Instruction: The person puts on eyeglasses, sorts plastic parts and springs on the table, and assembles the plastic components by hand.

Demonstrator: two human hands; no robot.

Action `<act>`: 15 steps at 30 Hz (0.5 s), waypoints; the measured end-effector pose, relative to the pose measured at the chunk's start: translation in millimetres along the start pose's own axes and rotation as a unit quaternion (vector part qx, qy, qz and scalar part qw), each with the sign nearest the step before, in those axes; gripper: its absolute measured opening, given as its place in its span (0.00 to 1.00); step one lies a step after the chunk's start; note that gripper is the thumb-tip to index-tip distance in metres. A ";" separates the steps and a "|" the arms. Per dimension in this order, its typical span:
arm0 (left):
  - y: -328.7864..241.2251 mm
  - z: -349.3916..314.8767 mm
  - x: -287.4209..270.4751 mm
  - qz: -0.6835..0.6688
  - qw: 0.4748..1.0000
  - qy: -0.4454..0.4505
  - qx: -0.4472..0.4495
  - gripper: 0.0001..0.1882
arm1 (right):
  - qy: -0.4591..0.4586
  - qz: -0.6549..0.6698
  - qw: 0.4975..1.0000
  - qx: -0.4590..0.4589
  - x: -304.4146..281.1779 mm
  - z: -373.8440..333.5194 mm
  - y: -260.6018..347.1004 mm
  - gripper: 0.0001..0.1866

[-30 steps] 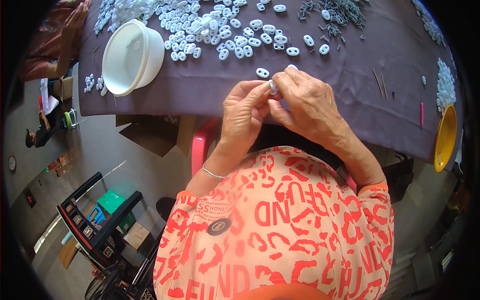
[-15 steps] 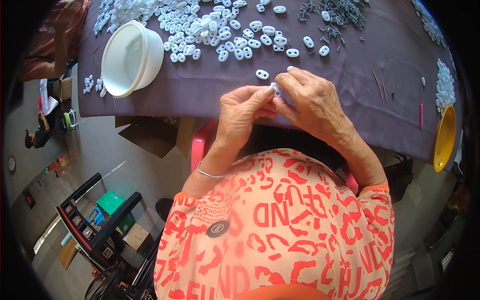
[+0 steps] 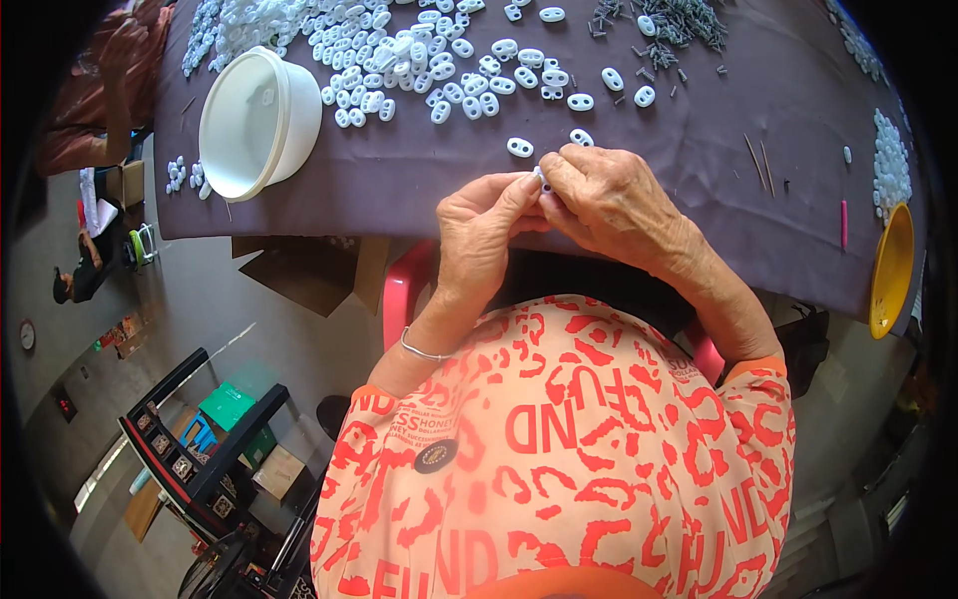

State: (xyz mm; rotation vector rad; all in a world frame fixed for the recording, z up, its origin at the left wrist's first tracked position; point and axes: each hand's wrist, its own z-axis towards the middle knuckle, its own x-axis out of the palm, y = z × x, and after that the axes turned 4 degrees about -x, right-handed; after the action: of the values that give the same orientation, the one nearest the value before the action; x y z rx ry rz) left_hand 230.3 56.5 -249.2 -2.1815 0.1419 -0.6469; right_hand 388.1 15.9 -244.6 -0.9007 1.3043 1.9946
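Between the fingertips of both my hands, just above the table's near edge, is a small white oval cord lock (image 3: 541, 181), partly hidden by the fingers. My left hand (image 3: 477, 225) pinches it with thumb and forefinger. From the other side, the closed fingers of my right hand (image 3: 621, 210) press on it. Two loose pieces of the same kind lie just beyond: one cord lock (image 3: 520, 148) to the left, another (image 3: 581, 138) at my right knuckles. Farther off spreads a heap of white two-hole cord locks (image 3: 399, 62).
A white tub (image 3: 301, 125) stands at left on the dark tablecloth (image 3: 399, 190). Small dark grey springs (image 3: 689, 30) are heaped at far right. Thin sticks (image 3: 758, 165), a pink rod (image 3: 843, 225) and a yellow bowl (image 3: 891, 272) lie rightward. A cardboard box (image 3: 314, 275) sits below the edge.
My right hand has turned and drawn slightly nearer to me, covering more of the held cord lock. The loose cord lock beyond my right fingers now shows more fully.
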 end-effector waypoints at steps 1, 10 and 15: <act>0.5 -0.2 0.2 -0.006 1.000 -0.003 0.005 0.09 | -0.002 0.001 1.000 -0.006 0.2 0.5 0.0 0.07; 1.1 -2.2 4.1 0.013 0.999 -0.029 0.045 0.09 | -0.018 0.009 0.999 -0.029 4.5 1.1 -1.5 0.07; 4.7 -4.3 6.0 0.004 0.996 -0.040 0.073 0.08 | -0.019 0.013 0.999 -0.035 4.8 0.9 1.4 0.08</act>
State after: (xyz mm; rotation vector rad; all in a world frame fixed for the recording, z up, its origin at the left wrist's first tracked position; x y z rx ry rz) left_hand 233.9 48.6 -248.2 -2.0605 0.0587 -0.5468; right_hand 384.0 16.8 -247.4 -0.8776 1.2370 2.0792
